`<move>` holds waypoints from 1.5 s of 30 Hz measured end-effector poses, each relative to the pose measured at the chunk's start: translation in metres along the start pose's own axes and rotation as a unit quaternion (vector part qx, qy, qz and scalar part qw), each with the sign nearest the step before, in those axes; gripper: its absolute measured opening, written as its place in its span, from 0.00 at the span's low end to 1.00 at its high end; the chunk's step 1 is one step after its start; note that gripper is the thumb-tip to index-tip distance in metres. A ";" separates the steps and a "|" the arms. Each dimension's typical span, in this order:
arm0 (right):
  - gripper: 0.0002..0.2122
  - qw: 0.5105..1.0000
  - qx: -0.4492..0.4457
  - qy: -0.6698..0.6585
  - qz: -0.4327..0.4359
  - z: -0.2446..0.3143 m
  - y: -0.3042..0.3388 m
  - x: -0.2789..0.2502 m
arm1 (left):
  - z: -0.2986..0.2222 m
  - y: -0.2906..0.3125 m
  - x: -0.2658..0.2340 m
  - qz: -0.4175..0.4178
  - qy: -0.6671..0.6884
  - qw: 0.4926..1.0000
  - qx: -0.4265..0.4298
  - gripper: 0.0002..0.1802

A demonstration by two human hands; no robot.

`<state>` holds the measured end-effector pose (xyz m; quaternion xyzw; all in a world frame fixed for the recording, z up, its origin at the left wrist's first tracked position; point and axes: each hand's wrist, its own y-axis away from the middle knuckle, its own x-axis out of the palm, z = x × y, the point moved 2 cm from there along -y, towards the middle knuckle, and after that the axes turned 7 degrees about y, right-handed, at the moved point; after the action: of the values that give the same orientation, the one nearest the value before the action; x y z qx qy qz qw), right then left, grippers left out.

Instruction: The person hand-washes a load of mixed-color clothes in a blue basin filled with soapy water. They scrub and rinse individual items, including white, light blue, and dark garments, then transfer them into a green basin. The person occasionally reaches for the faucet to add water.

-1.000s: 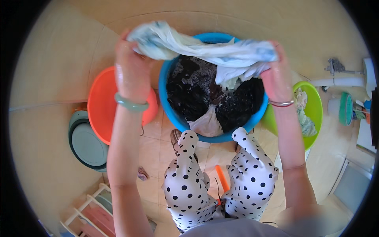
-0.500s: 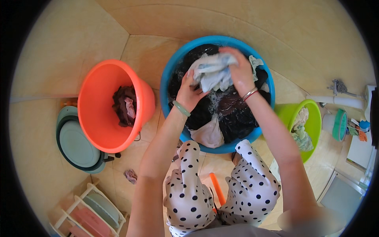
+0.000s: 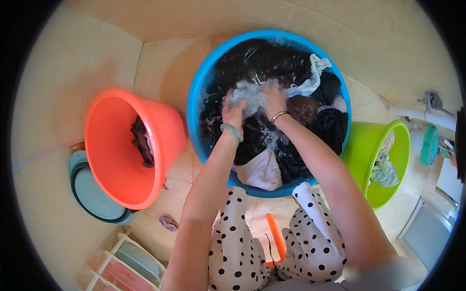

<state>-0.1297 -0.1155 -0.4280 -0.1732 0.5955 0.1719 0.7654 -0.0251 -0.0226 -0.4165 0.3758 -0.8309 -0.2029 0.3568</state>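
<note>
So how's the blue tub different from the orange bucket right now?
The blue tub looks wider than the orange bucket. The tub holds foamy water with dark and pale clothes, while in the bucket I can see only dark cloth. The left hand and right hand reach into the tub; neither touches the bucket. Both are round, open-topped and have cloth inside.
</note>
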 end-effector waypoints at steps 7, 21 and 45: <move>0.08 0.941 -0.120 -0.304 -0.082 0.036 0.031 -0.090 | -0.030 0.016 0.006 0.134 0.102 0.979 -0.112 0.32; 0.14 0.927 -0.271 -0.207 -0.157 0.100 0.063 -0.151 | -0.039 0.041 0.022 0.257 0.279 0.909 -0.173 0.22; 0.14 0.993 -0.015 -0.013 0.120 -0.001 -0.005 -0.002 | -0.013 -0.005 -0.016 -0.035 -0.194 0.970 0.140 0.27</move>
<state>-0.1289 -0.1202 -0.4259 -0.1093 0.5990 0.2739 0.7444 -0.0062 -0.0141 -0.4180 0.4045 -0.8905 -0.1664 0.1253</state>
